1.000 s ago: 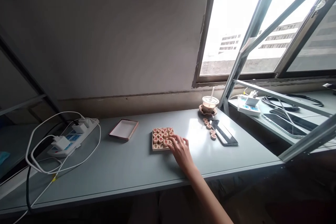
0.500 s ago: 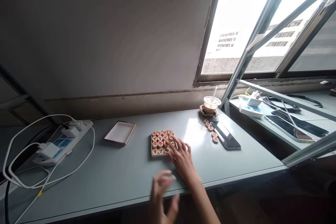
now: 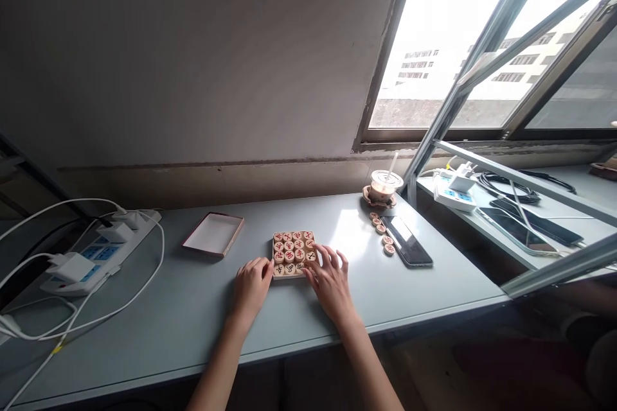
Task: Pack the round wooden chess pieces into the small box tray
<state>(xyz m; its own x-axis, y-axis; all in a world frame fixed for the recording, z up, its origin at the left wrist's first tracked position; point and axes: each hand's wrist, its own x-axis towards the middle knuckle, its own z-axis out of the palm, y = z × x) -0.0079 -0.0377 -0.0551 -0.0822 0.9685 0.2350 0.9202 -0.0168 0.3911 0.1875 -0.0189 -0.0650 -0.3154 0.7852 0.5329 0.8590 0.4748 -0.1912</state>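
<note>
A shallow box (image 3: 288, 277) holds rows of round wooden Chinese chess pieces (image 3: 289, 246), most with red characters and some in the front row with black ones. My left hand (image 3: 251, 284) is closed at the box's front left corner, its thumb and curled fingers against the side wall. Over the front right corner is my right hand (image 3: 332, 282), thumb and index finger bent around a piece there, largely hidden beneath them; the other fingers are spread. A pale-lined box lid (image 3: 213, 234) lies open side up to the left.
Several loose pieces (image 3: 387, 241) lie beside a dark phone (image 3: 405, 241) on the right. Behind them a lidded drink cup (image 3: 384, 186) with a straw stands in a holder. Power strips (image 3: 103, 253) and white cables occupy the left; a metal frame (image 3: 446, 103) rises at right.
My left hand has come up from the desk's front edge to the left side of the box. My right hand stays at the box's front right corner. The view has shifted slightly.
</note>
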